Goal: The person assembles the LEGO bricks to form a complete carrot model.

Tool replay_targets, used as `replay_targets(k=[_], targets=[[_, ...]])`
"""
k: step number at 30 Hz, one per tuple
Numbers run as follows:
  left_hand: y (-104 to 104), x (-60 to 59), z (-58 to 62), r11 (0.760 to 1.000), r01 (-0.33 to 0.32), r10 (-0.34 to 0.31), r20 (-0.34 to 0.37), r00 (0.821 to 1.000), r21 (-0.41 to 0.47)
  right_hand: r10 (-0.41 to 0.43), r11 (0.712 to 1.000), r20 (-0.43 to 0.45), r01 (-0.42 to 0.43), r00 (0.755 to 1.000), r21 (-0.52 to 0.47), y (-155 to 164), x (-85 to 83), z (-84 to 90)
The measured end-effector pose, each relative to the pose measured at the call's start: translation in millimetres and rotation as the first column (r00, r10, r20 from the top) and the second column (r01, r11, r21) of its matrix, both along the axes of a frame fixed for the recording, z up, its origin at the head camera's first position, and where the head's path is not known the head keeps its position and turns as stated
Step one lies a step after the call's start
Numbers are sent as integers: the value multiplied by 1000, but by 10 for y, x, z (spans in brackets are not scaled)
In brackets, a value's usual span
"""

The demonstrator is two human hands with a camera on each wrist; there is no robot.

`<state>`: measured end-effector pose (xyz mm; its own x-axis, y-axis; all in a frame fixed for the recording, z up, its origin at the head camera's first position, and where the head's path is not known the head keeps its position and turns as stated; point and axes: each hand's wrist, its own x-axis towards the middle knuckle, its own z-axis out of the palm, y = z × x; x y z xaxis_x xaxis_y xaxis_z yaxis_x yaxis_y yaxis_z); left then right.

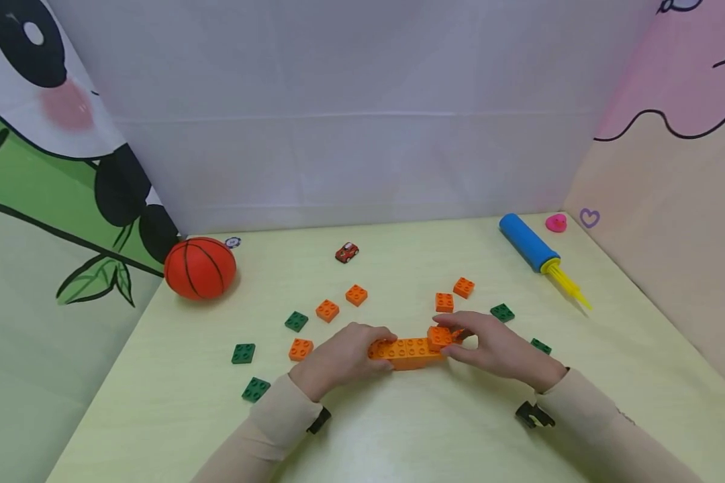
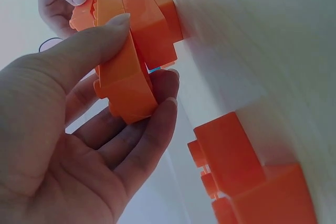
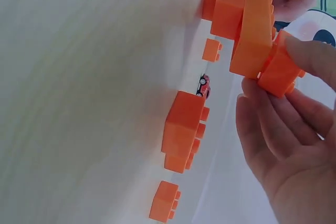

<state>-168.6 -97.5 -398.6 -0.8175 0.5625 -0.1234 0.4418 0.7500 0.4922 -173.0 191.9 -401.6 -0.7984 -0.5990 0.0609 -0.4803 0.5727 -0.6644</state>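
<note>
The long orange brick (image 1: 406, 350) lies near the front middle of the pale yellow table (image 1: 399, 429), held between both hands. The left hand (image 1: 338, 355) grips its left end, thumb on one side and curled fingers (image 2: 157, 124) on the other, as the left wrist view confirms. The right hand (image 1: 498, 349) pinches a small orange brick (image 1: 440, 335) that sits on the right end of the long brick, thumb (image 3: 315, 59) on one side and fingers on the other (the right wrist view shows it at the end of the long brick, but whether it is fully seated cannot be told). Loose orange bricks (image 1: 356, 295) and green bricks (image 1: 243, 353) lie scattered around the hands, apart from them. Further back stand a small basketball (image 1: 200, 267) at the left, a red toy car (image 1: 347, 252) in the middle, and a blue pump (image 1: 528, 243) at the right with a pink duck (image 1: 556, 223) beside it. No legible brand, label or writing appears on any item
</note>
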Motion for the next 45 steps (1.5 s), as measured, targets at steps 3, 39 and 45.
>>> replay_targets(k=[3,39,45], targets=[[10,-3,5,1000,-4,4,7,1000,-4,18,1000,21,-18,1000,-1,-18,-14,-1],[-73,-41,32,999,-32,32,29,999,4,14,1000,236,-10,972,-17,108,-109,20],[-74,-51,42,999,-34,34,40,999,4,-142,972,65,127,988,198,108,-177,77]])
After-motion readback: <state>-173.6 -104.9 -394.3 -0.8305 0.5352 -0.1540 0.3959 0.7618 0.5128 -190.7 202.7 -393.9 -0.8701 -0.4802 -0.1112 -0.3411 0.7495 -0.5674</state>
